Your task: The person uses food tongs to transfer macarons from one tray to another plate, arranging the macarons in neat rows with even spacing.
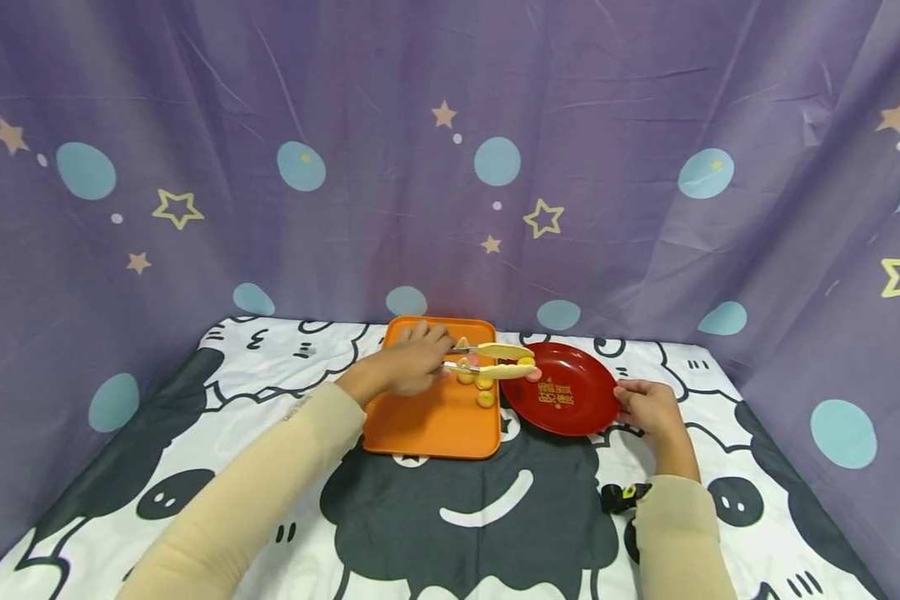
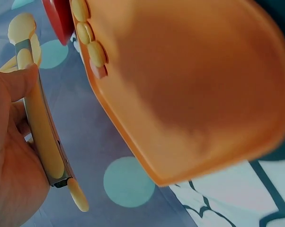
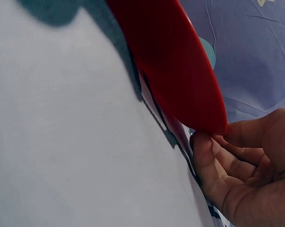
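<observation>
My left hand [image 1: 418, 358] grips a pair of tongs [image 2: 40, 113] with metal arms and cream tips, above the orange tray [image 1: 427, 425]. The tips reach right over the near-left part of a red plate [image 1: 581, 400] with gold characters. At the tips show a small yellow piece [image 1: 526, 361] and a pink one [image 1: 534, 375]; I cannot tell whether the tongs hold them. Along the tray's right side lie several small yellow macaron-like pieces [image 2: 97, 53], with a pink one [image 2: 99, 71] beside them. My right hand [image 1: 648, 406] pinches the plate's right rim between thumb and fingers.
Tray and plate stand side by side on a black-and-white cartoon cloth [image 1: 532, 533]. Behind the cloth hangs a purple curtain [image 1: 390, 167] with stars and dots. A small black object with yellow on it [image 1: 621, 497] lies near the right sleeve [image 1: 675, 533].
</observation>
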`<state>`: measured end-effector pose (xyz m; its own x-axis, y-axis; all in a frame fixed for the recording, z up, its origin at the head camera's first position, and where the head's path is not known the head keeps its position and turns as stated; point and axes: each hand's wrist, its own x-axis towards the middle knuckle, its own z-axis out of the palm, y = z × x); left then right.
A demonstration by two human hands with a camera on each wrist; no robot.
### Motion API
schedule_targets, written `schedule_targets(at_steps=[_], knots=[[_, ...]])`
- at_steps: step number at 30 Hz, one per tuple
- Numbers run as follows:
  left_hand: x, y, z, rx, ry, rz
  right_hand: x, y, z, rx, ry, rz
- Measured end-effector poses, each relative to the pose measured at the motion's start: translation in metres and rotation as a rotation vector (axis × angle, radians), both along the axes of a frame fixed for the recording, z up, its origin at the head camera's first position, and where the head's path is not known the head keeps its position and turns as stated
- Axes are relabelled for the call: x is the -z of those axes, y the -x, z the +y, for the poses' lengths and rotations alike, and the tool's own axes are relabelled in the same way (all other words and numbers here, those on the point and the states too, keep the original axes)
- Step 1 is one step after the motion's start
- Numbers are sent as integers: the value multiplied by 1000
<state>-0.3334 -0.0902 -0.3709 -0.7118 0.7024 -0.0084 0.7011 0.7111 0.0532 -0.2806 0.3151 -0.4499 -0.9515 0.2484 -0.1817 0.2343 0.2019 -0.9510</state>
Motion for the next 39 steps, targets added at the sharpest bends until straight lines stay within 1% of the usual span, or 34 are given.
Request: schedule_targets(at_steps=[6, 11, 21, 26, 33, 39], knots=[[3, 5, 16, -12, 15, 11, -1, 0, 2, -9, -5, 5], [6, 9, 28, -6, 11, 19, -1, 0, 1, -6, -6, 3], [11, 18, 51, -28, 56, -17, 0, 0, 3, 6, -3, -4], [15, 22, 59, -24, 70, -29, -1, 1, 3, 8, -6, -8], [21, 23, 70, -22, 95, -9, -1, 0, 0, 19, -10, -13], [21, 22, 79, -28, 114, 9, -2, 0, -1, 20, 0, -16]])
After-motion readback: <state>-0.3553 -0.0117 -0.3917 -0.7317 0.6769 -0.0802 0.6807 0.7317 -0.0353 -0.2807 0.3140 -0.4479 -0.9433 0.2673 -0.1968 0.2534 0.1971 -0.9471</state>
